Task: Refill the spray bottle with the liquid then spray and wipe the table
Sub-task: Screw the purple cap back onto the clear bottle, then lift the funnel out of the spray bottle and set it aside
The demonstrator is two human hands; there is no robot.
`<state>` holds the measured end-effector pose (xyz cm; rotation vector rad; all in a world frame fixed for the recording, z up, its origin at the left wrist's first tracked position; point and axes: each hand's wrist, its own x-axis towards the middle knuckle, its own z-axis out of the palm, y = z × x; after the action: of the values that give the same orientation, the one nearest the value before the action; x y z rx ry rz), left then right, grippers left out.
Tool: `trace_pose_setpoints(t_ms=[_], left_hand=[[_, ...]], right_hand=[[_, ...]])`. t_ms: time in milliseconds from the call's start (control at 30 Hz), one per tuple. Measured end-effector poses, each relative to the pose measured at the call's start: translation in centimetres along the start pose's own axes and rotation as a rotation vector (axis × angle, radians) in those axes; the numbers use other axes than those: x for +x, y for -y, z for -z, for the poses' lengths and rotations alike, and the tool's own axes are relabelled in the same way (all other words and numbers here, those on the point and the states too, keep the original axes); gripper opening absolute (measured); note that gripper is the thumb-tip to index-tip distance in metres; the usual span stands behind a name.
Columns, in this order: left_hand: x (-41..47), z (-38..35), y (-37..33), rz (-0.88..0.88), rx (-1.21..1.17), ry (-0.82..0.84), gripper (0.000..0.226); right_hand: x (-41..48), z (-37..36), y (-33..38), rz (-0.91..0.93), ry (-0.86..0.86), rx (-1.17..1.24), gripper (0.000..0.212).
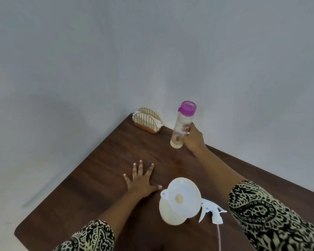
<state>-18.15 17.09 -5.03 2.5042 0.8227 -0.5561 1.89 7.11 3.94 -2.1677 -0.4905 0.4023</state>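
A clear bottle [181,126] with a purple cap stands upright on the dark wooden table [101,178], a little pale liquid at its bottom. My right hand [193,140] grips its lower half from the right. Near me stands the white spray bottle [169,212] with a white funnel [182,196] sitting in its neck. The white trigger spray head [211,211] lies on the table just right of it, its thin tube trailing toward me. My left hand [141,180] rests flat on the table, fingers spread, left of the funnel.
A gold wire napkin holder [148,122] with white napkins stands at the table's far corner against the grey wall. The table's left edge runs diagonally from that corner toward me.
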Motion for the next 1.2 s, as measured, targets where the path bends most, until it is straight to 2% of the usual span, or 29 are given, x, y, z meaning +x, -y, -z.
trace_pose_setpoints(t_ms=[133, 333, 667, 900, 933, 1000, 1067, 1133, 1200], left_hand=[[1.3, -0.6, 0.8, -0.020, 0.006, 0.039, 0.102], [1.8, -0.7, 1.0, -0.029, 0.013, 0.067, 0.102], [2.0, -0.9, 1.2, -0.028, 0.010, 0.072, 0.102], [1.9, -0.8, 1.2, -0.031, 0.004, 0.070, 0.102], [1.9, -0.8, 1.2, -0.035, 0.004, 0.070, 0.101], [1.8, -0.7, 1.3, -0.046, -0.010, 0.067, 0.099], [1.5, -0.5, 1.5, -0.072, -0.058, 0.056, 0.091], [0.7, -0.1, 2.3, -0.142, -0.146, 0.024, 0.081], [-1.3, -0.1, 3.2, -0.294, -0.178, -0.042, 0.074]], right_hand=[[3.5, -2.5, -0.2, -0.010, -0.027, -0.017, 0.064], [6.9, -5.1, -1.0, 0.007, -0.091, -0.066, 0.063], [8.5, -6.9, -1.2, 0.040, -0.156, -0.127, 0.059], [7.0, -5.8, -0.5, -0.079, -0.099, -0.157, 0.074], [6.2, -5.0, -0.1, -0.108, -0.067, -0.145, 0.069], [3.8, -2.4, 1.5, -0.082, 0.049, -0.066, 0.043], [0.1, 0.7, 3.4, 0.098, 0.274, 0.015, 0.018], [-4.5, 3.6, 5.7, 0.320, 0.568, 0.010, 0.020], [-9.0, 5.7, 7.9, 0.474, 0.833, -0.104, 0.026]])
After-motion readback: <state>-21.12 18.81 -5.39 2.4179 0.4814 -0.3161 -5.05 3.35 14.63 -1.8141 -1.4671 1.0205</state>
